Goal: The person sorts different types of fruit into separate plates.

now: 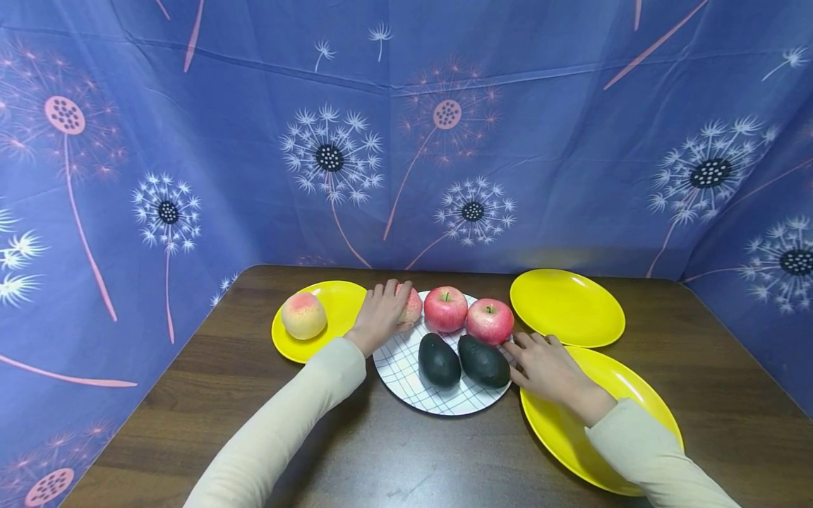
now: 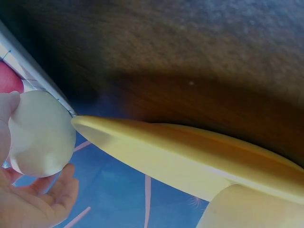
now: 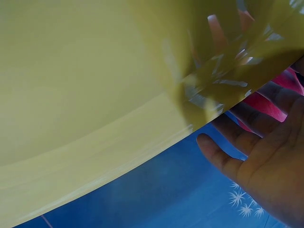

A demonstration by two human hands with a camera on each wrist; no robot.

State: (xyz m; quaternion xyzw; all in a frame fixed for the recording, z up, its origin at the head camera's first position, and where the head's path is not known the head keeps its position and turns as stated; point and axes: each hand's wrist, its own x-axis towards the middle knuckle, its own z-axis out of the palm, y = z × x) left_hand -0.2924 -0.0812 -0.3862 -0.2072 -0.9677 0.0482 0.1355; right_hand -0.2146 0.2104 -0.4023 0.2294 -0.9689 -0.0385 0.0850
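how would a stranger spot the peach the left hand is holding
On the brown table, find the white grid-patterned plate. At its far left edge is the peach, gripped by the left hand. Paler than the two red apples beside it, it alone is gripped.

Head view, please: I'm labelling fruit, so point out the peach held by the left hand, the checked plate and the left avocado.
Held peach (image 1: 412, 308): head view, on its uncovered right side.
Checked plate (image 1: 404, 372): head view, on its bare lower-left surface.
Left avocado (image 1: 439, 361): head view, mid-body.
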